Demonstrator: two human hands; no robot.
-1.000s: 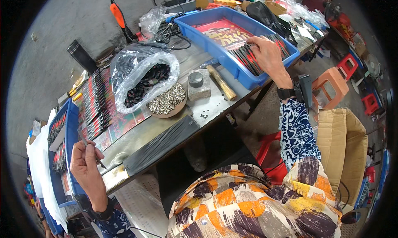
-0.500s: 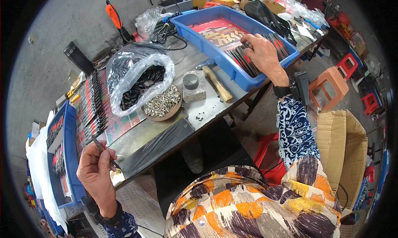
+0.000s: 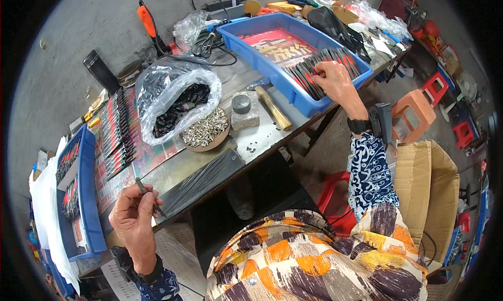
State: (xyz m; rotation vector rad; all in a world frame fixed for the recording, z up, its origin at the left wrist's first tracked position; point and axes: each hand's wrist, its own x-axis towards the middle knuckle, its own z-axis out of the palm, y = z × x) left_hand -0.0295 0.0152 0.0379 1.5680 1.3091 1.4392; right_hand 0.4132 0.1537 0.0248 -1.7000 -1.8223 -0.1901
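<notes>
A slim dark stick-like piece is pinched between the thumb and fingers of my left hand, over the near left table edge. Its lower end sticks out below the fingers. At the far right, my right hand is over a blue tray, with fingertips drawn together at a dense row of slim dark-and-red pieces. They seem to grip one piece, though the tips are partly hidden. A red printed sheet lines the tray. Close to my left hand lies a long black slab.
Mid-table are a plastic bag of black parts, a round dish of small metal pins, a metal block and a wooden-handled hammer. Dark-and-red pieces line the left, beside another blue tray. A cardboard box stands right.
My right hand's fingers have closed together over the row in the tray. My left hand has moved slightly right, still holding its slim dark piece. The view has shifted a little.
</notes>
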